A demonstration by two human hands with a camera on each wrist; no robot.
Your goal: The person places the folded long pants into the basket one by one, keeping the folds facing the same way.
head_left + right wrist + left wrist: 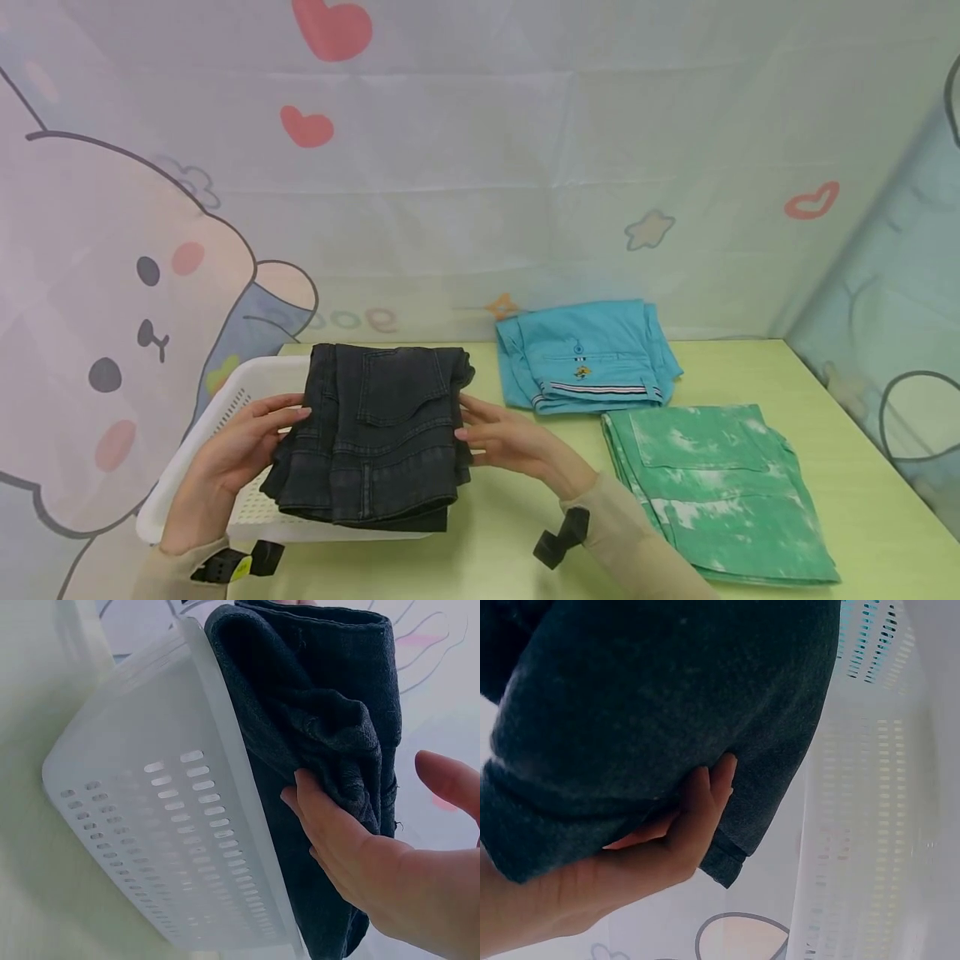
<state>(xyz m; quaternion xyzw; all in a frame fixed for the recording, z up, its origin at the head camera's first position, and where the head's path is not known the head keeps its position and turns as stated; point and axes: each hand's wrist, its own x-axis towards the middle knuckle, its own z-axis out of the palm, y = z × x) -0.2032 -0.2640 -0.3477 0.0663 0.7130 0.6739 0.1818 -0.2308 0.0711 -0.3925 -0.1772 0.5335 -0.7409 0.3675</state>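
Note:
A folded pair of black jeans (397,417) lies over the right part of a white plastic basket (191,458), overlapping its front rim. My left hand (240,446) grips the left edge of the jeans; in the left wrist view its bent fingers press into the dark cloth, which hides part of the hand. At the opposite edge is my right hand (521,437). Its fairly straight fingers (334,832) touch the jeans' folded side in the right wrist view, while the thumb stands away from the cloth.
Folded light-blue trousers (592,358) lie at the back of the pale green table (525,517). Nearer, on the right, are folded green-and-white trousers (727,492). A printed cloth backdrop (480,167) hangs behind the table.

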